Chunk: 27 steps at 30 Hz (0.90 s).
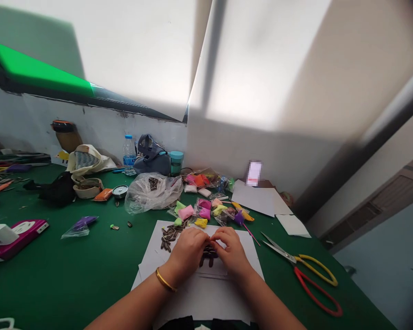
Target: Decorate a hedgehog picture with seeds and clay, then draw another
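My left hand (187, 251) and my right hand (230, 250) are close together over a white paper sheet (206, 298), their fingertips meeting. Anything pinched between them is hidden. Just below the fingertips, dark striped sunflower seeds (208, 255) lie in a small cluster, partly covered by my hands. A loose scatter of sunflower seeds (169, 238) lies on the paper beside my left hand. A gold bangle (165, 280) circles my left wrist.
Small bags of coloured modelling clay (199, 211) lie just beyond the paper. To the right are scissors with yellow and red handles (306, 279). Behind are a crumpled plastic bag (151, 192), a water bottle (129, 156) and loose paper sheets (253, 197) on the green mat.
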Tool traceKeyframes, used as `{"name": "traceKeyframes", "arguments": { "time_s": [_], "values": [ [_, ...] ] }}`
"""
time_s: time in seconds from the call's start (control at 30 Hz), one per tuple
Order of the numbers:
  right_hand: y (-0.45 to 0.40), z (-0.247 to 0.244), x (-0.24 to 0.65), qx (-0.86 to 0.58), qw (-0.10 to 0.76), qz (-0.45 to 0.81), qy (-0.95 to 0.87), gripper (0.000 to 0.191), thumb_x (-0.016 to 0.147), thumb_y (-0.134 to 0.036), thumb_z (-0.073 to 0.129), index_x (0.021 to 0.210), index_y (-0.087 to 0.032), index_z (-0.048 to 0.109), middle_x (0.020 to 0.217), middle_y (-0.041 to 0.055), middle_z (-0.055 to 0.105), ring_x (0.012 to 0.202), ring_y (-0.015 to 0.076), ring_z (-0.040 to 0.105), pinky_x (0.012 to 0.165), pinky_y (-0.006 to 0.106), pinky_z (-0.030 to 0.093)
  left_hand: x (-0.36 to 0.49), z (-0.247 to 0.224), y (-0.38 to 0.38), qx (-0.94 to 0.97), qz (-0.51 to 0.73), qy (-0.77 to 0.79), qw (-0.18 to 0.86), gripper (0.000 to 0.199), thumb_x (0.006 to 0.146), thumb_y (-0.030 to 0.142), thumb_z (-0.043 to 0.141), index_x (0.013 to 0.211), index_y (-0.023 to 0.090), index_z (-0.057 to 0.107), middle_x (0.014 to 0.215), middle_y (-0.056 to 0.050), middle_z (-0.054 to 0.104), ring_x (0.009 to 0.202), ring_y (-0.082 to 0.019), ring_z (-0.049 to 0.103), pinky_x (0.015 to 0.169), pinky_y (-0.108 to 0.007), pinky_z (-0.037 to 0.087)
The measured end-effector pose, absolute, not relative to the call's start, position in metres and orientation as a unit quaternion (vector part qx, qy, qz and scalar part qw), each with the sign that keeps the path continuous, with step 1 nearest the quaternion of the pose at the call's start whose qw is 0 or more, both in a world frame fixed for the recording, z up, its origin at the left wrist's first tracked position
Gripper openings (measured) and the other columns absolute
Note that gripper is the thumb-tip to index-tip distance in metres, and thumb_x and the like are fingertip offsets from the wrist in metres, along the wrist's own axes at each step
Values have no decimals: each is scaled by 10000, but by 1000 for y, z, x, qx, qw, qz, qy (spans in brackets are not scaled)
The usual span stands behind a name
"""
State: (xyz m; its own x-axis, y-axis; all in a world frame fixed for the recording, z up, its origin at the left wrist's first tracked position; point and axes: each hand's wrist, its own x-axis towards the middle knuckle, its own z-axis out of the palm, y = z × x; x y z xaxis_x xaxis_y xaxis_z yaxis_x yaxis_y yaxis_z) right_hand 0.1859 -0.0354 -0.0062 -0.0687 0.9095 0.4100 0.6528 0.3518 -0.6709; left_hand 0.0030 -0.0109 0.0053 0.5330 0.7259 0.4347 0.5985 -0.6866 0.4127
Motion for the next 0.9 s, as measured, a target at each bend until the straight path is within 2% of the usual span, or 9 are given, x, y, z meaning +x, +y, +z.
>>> {"name": "traceKeyframes", "arguments": {
  "time_s": [0.1, 0.2, 0.3, 0.43, 0.73, 0.9],
  "values": [
    [-32, -6, 186, -544, 415, 178, -707, 124, 867, -283, 586, 843, -238, 700, 989, 65, 668, 1012, 238, 566, 917, 368, 433, 5, 1, -11, 848, 325, 396, 135, 235, 988, 245, 432, 919, 207, 654, 891, -63, 688, 859, -206, 617, 807, -330, 449],
    [-26, -4, 191, -573, 413, 171, -687, 135, 862, -242, 535, 800, -223, 653, 931, 50, 661, 962, 226, 564, 857, 338, 441, -1, -1, -5, 829, 327, 437, 126, 205, 970, 210, 445, 1032, 208, 640, 998, -68, 706, 929, -214, 631, 857, -335, 454],
    [-18, -4, 197, -618, 365, 148, -680, 140, 817, -168, 528, 729, -216, 625, 895, 40, 656, 931, 221, 559, 823, 322, 428, -8, -2, 3, 820, 279, 488, 106, 256, 950, 155, 449, 1136, 206, 617, 1043, -72, 714, 957, -224, 642, 858, -343, 451],
    [-12, -4, 199, -634, 311, 123, -697, 155, 796, -129, 546, 714, -214, 647, 939, 38, 666, 965, 213, 560, 862, 313, 409, -12, -1, 7, 814, 211, 530, 111, 331, 958, 138, 426, 1237, 220, 582, 1033, -71, 724, 948, -216, 658, 825, -328, 442],
    [-7, 5, 197, -640, 239, 103, -723, 179, 797, -124, 580, 698, -223, 691, 961, 36, 677, 987, 213, 560, 843, 302, 391, -12, -5, 9, 814, 187, 539, 110, 362, 953, 160, 427, 1270, 223, 591, 1009, -73, 732, 944, -224, 665, 820, -325, 428],
    [0, 15, 194, -643, 164, 86, -743, 183, 783, -120, 591, 702, -220, 722, 995, 41, 687, 986, 225, 556, 793, 316, 370, -13, -5, 9, 816, 189, 537, 104, 359, 950, 153, 437, 1262, 225, 599, 1020, -71, 735, 950, -225, 667, 821, -329, 427]
  ]
}}
